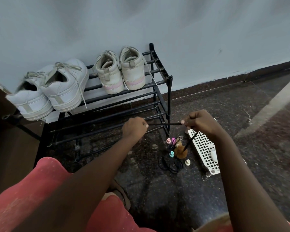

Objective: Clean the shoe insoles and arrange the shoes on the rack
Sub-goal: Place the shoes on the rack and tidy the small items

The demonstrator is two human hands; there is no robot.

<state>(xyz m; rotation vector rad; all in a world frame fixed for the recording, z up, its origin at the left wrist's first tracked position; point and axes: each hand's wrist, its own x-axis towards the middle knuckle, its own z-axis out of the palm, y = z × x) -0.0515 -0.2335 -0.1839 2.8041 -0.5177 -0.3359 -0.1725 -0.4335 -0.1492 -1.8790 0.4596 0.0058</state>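
A black metal shoe rack (161,82) stands against the pale wall. On its top shelf sit a pair of white sneakers (57,92) at the left and a pair of beige high-tops with pink stripes (120,71) at the right, heels toward me. In front of the rack my left hand (135,128) and my right hand (199,123) each pinch an end of a black cord (164,124) stretched taut between them. From my right hand the cord runs down to a brown furry thing (182,152) on the floor.
A white perforated plastic tray (204,151) lies on the dark speckled floor to the right. Small pink, teal and cream caps (171,154) and a coiled black cord (171,166) lie beside it. A brown cabinet side (0,131) stands left. My red-clothed knees fill the foreground.
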